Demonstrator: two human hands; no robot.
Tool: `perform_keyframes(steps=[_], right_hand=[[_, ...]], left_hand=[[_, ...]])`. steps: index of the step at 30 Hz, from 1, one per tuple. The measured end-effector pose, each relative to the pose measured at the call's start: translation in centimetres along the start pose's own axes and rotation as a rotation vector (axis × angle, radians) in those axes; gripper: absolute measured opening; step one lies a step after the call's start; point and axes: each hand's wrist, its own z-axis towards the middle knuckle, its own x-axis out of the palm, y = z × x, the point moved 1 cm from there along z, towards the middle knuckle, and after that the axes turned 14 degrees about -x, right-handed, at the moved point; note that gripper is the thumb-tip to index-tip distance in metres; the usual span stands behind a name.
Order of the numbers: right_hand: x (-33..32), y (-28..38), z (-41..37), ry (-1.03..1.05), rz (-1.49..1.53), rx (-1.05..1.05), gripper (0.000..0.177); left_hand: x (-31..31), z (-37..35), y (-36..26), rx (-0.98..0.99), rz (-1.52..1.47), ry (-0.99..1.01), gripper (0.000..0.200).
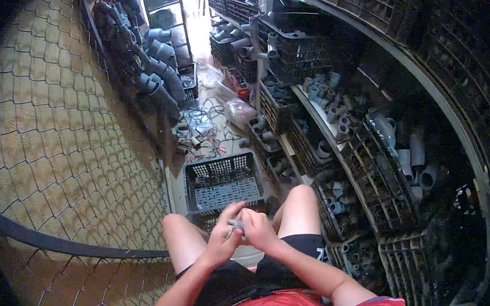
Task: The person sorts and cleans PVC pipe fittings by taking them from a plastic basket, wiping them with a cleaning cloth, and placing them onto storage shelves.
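Head view: left hand point(223, 241) and right hand point(256, 230) together (fingers bent), gripping a grey piece point(239, 225).

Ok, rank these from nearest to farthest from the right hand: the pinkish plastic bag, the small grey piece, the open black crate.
From the right hand:
1. Small grey piece, at its fingers, on its left side.
2. Black crate, on the floor ahead.
3. Pinkish plastic bag, on the floor beyond the crate.

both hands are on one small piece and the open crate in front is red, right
The open crate in front is black, not red, as the head view shows; the left hand and right hand are indeed both on one small piece.
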Motion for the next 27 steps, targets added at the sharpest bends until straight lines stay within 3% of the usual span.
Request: perform_keyframes(steps=[2,3,4,6,8,10,11,13,14,16,18,20,23,27], right_hand=[[0.5,-1.3,0.1,0.571,0.756,0.856,0.031],[0.5,-1.8,-0.2,0.618,1.001,0.910,0.035],[0.5,-2.9,-0.1,0.614,0.988,0.913,0.035],[0.2,-4.9,0.3,0.321,0.996,1.090,0.035],[-1.8,-6.7,2.7,-0.024,0.946,0.968,0.036],[-4.2,-8.6,5.7,-0.259,0.967,0.704,0.038],[-6.0,-10.5,7.1,-0.220,0.782,0.582,0.034],[-9.0,-12.8,10.7,-0.231,0.467,0.403,0.034],[-10.2,-13.4,12.9,-0.283,0.337,0.343,0.038],[-12.6,-15.9,16.8,-0.518,0.258,0.257,0.047],[-15.3,-19.8,20.0,-0.679,0.089,0.300,0.055],[-17.4,-23.3,22.8,-0.712,-0.057,0.342,0.054],[-19.5,-26.0,24.9,-0.618,-0.506,0.443,0.055],[-21.9,-28.7,25.5,-0.441,-0.856,0.367,0.056]], left_hand=[[-1.7,1.0,-1.9,0.295,0.408,-0.021,0.044],[-2.1,1.1,-1.1,0.338,0.372,-0.011,0.044],[-2.5,1.3,0.2,0.385,0.337,-0.002,0.044],[-3.5,1.5,3.9,0.324,-0.150,-0.303,0.048],[-4.9,2.3,3.3,-0.019,-0.201,-0.759,0.059],[-6.3,2.5,9.3,-0.196,-0.355,-0.736,0.059],[-6.7,2.3,11.3,-0.202,-0.366,-0.739,0.059],[-7.1,2.0,15.0,-0.742,-0.128,-0.626,0.056],[-7.2,2.4,17.0,-0.745,-0.134,-0.622,0.056],[-7.0,3.3,19.8,-0.508,-0.165,-0.644,0.054],[-7.5,4.0,18.5,-0.550,-0.195,-0.602,0.055],[-7.8,4.8,18.3,-0.592,-0.225,-0.563,0.055],[-8.3,5.4,19.2,-0.618,-0.228,-0.630,0.056],[-8.2,5.4,18.6,-0.653,-0.277,-0.621,0.057]])
